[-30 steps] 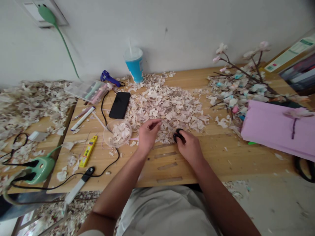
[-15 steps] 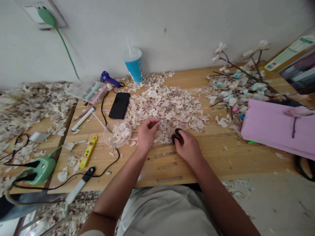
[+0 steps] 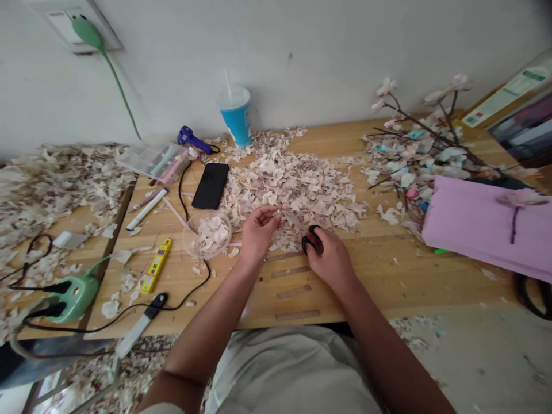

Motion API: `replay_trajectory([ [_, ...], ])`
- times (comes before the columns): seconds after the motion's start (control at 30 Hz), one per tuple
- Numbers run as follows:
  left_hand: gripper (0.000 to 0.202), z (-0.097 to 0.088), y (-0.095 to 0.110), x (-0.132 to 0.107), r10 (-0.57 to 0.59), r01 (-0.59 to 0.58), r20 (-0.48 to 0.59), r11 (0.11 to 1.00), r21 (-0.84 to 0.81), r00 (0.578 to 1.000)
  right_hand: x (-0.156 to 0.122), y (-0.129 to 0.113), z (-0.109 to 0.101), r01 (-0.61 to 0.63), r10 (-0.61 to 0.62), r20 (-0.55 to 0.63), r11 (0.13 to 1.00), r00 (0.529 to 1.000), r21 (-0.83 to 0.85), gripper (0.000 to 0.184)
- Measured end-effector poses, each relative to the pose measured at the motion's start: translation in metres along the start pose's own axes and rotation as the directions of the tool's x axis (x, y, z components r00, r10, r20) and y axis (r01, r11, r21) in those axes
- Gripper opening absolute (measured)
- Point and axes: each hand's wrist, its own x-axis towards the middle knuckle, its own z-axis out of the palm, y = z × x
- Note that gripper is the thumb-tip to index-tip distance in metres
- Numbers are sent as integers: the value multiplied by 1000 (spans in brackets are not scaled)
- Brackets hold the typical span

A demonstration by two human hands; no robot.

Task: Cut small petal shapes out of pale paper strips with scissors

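My right hand (image 3: 331, 257) grips a pair of scissors (image 3: 311, 237) by its black handles. The blades point up and left, toward my other fingers, and blend into the pale scraps behind them. Pinched at the fingertips of my left hand (image 3: 259, 230) is a small whitish piece like a petal (image 3: 278, 215), partly hidden by the fingers. Both hands are over the near edge of a broad heap of dry, pale petal-like flakes (image 3: 288, 178). Left of my left hand stands a clear round tub (image 3: 186, 241) holding more flakes (image 3: 212, 234).
Around the heap are a black phone (image 3: 210, 186), a blue cup with a straw (image 3: 237, 122), a blue glue gun (image 3: 194, 139), a yellow box (image 3: 156, 266) and a utility knife (image 3: 142, 325). A black cable (image 3: 185, 298) crosses the left side. Flower branches (image 3: 425, 135) and a pink folder (image 3: 483, 224) lie right.
My left fingertips have shifted slightly, and the small piece sits a little apart from the scissor blades. The right hand has barely moved.
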Motion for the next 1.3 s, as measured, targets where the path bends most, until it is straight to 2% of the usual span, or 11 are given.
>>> replay_trajectory([
  [0.1,29,-1,2,-1,11,-12,17,998,60,1000,1,-2,-2,7,-6,28,1000,1000,-12,24],
  [0.27,19,-5,3,-1,78,-92,59,950,298,995,0,0,-2,7,-7,28,1000,1000,-12,24],
  [0.53,17,-5,4,-1,68,-84,59,933,350,996,0,7,1,-12,12,19,1000,1000,16,24],
  [0.63,22,-4,2,0,20,-33,54,967,253,998,0,8,2,-43,43,-6,998,999,37,25],
  [0.8,35,1,-1,-1,-132,131,-11,988,-85,991,-1,0,0,-26,26,-16,999,1000,40,24],
  [0.9,36,4,-2,-5,-163,153,-32,966,-207,986,-1,-7,-2,28,-28,4,999,1000,-24,24],
  [1.0,33,7,-2,-7,-156,143,-37,959,-245,987,-2,-9,-2,57,-56,25,996,998,-67,23],
  [1.07,28,7,-2,-9,-114,109,-24,982,-157,993,-3,-8,-1,54,-54,-3,998,999,-12,24],
  [1.13,23,6,0,-14,-38,36,32,997,68,999,-4,-8,0,23,-13,-93,994,996,106,24],
  [1.23,15,6,6,-32,64,-148,198,881,450,978,-4,-12,-3,-27,114,-256,947,960,320,21],
  [1.3,14,6,11,-48,56,-253,351,799,546,935,-4,-18,-7,-5,185,-338,883,923,469,18],
])
